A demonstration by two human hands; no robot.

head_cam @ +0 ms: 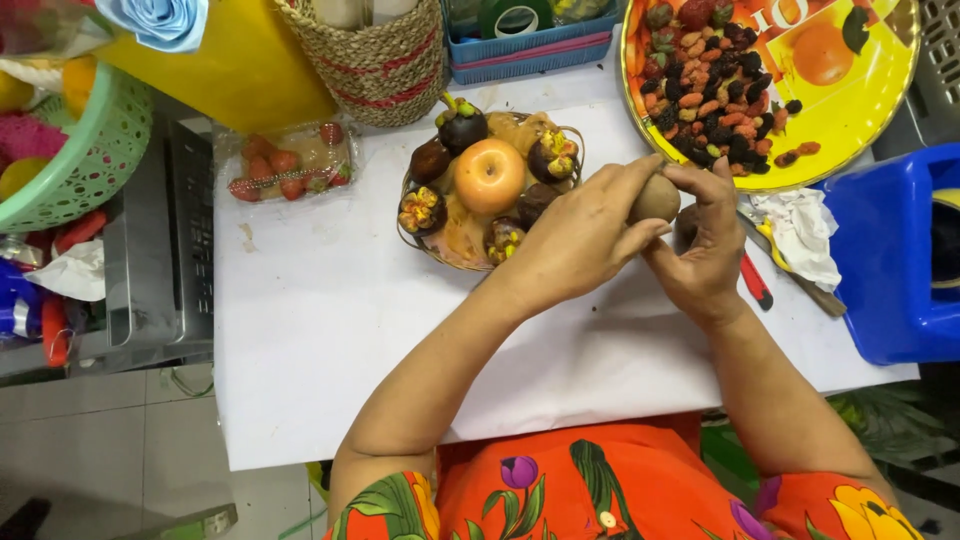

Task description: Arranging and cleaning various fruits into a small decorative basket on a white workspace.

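Seen from above, we hold a small brown fruit (655, 197) over the white table (320, 330), just right of a small basket (408, 232). Our left hand (578, 238) has its fingers curled around the fruit from the left, thumb along its lower side. Our right hand (706, 245) grips it from the right, fingers bent over its top. The two hands touch at the fruit, so most of it is hidden and only its rounded brown face shows between the fingertips.

The basket beside our left hand carries an orange-yellow apple (489, 175) in its middle, ringed by dark mangosteens (461, 127), some of them cut open. A clear tub of strawberries (290, 165) sits farther left on the table. Above our right hand lies a yellow tray (860, 95) spread with red and black berries (715, 105). A crumpled white tissue (800, 225) and a red-handled tool (755, 282) lie just right of our right hand, near a blue plastic stool (890, 260).
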